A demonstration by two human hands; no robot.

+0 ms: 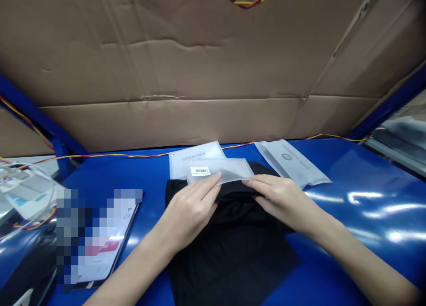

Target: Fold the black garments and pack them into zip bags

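Observation:
A frosted plastic bag (226, 167) with a white barcode label (200, 171) lies over the top of a black cloth (229, 257). My left hand (196, 206) is closed on the bag's near edge, thumb underneath against the black cloth. On the right, my right hand (279, 197) pinches the same edge near its right corner. Part of the black cloth is bunched between and below both hands. Behind the labelled bag lies another frosted bag (195, 153) with grey lettering, partly covered. To the right a third frosted bag (293, 161) with a round logo lies flat.
A phone (109, 248), partly pixelated, rests at the left on the blue table (153, 292). Dark packages and a white cable are at the far left. A cardboard wall (199, 75) and a red-yellow wire (143, 155) stretch along the back.

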